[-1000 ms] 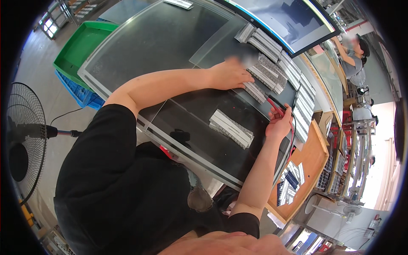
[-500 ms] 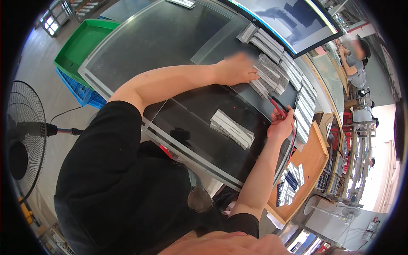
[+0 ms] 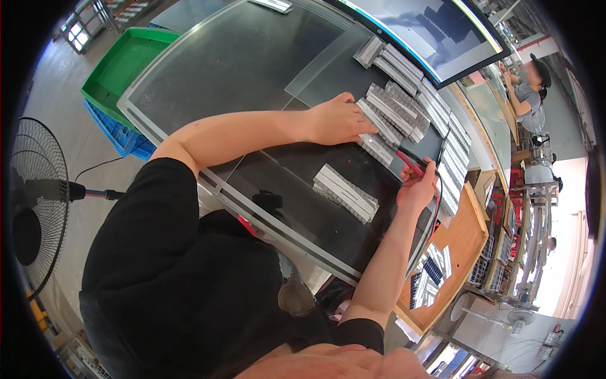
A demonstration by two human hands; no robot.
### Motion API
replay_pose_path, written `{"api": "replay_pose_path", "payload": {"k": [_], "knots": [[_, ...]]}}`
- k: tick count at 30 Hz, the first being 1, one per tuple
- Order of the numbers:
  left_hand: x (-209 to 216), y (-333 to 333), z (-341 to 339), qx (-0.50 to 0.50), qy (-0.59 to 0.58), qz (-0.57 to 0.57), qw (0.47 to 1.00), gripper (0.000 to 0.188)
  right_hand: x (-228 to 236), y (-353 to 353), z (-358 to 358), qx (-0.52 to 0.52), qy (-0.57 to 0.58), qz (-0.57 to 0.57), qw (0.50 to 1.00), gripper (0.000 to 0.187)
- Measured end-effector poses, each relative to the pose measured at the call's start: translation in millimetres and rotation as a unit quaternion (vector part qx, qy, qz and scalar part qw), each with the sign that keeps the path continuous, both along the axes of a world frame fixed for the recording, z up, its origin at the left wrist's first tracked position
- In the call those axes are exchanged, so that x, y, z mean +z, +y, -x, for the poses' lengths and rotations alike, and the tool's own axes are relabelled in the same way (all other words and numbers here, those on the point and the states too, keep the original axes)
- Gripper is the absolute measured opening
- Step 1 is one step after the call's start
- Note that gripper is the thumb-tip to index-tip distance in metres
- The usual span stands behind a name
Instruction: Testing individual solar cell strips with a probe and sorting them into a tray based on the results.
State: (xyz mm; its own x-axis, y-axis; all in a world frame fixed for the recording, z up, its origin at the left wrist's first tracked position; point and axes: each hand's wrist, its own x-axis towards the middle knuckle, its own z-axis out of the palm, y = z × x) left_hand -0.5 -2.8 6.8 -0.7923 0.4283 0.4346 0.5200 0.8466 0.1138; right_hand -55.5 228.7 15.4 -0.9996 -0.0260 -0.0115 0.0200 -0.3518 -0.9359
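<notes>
My left hand (image 3: 338, 122) bends its fingers over the left end of a narrow grey-and-white strip (image 3: 380, 121), with another strip (image 3: 377, 150) just below it. In my right hand (image 3: 416, 188) are a red test probe (image 3: 410, 163) and a black test probe (image 3: 413, 155), side by side. Their tips point at the right ends of these strips; whether they touch is too small to tell. A stack of similar strips (image 3: 401, 104) lies just beyond. Nearer to me, a small crossed pile of strips (image 3: 344, 193) rests on the dark tabletop (image 3: 284, 183).
A monitor (image 3: 435, 38) stands at the far edge. Rows of strips (image 3: 453, 161) line the right side, beside a wooden tray (image 3: 464, 243) holding more pieces. Left are a green crate (image 3: 123, 69) and a fan (image 3: 38, 208). Another person (image 3: 527, 95) sits far right.
My left hand has come left and slightly nearer to me. Two strips beneath it now lie further left, apart from the stack. The right hand and probes have hardly moved.
</notes>
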Motion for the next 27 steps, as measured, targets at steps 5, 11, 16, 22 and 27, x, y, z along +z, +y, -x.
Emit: {"api": "replay_pose_path", "payload": {"k": [5, 11, 16, 22, 27], "knots": [[2.8, 0.9, -13.0, 0.023, -0.033, -0.031, 0.999, 0.041, 2.4, -1.9, -3.6, 0.038, 0.011, -0.062, 0.997, 0.025], [-1.1, -1.4, -12.2, 0.012, -0.048, -0.027, 0.998, 0.046, 2.4, -3.6, -5.6, 0.076, 0.019, -0.102, 0.992, 0.026], [0.2, -0.8, -12.4, 0.022, -0.061, -0.032, 0.997, 0.047, -0.6, -2.7, -4.4, 0.089, 0.025, -0.102, 0.991, 0.027], [-3.8, -1.6, -10.8, 0.013, -0.048, -0.039, 0.998, 0.048, -2.6, -2.1, -3.6, 0.097, 0.034, -0.095, 0.990, 0.026], [-4.9, -2.2, -10.7, 0.010, -0.039, -0.042, 0.998, 0.048, -3.5, -2.1, -3.1, 0.094, 0.030, -0.096, 0.990, 0.025]]}}
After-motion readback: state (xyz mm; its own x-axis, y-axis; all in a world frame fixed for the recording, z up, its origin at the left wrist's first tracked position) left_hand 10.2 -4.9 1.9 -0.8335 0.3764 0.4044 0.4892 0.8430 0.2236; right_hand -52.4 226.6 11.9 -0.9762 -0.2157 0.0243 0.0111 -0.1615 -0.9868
